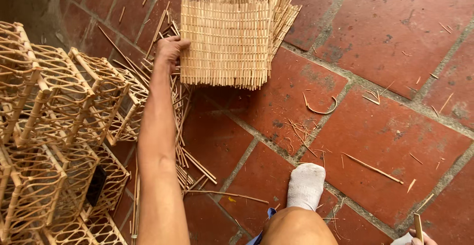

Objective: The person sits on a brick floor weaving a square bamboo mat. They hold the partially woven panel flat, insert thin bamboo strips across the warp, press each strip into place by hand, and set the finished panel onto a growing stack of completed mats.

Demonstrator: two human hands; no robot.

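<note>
On the red brick floor (pixel 395 33), your left hand (pixel 170 50) pinches the woven mat (pixel 224 42) at twelve o'clock, so lift it flat, while your right hand (pixel 422 237) grips a stick (pixel 417 226).

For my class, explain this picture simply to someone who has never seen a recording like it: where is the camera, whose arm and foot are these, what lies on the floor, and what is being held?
There is one picture, taken by a camera worn on a person's head and looking down, so the arm, knee and foot belong to that person.

The left hand is stretched far forward, and its grip is on the edge of the top woven mat, a square of thin pale strips. This mat lies on a stack of similar mats.

The right hand only just shows at the bottom corner, holding a thin stick.

A white sock covers the foot resting on the red tile floor.

On the left stand open rattan frames with looped patterns. Loose sticks and small scraps lie scattered across the tiles.
</note>
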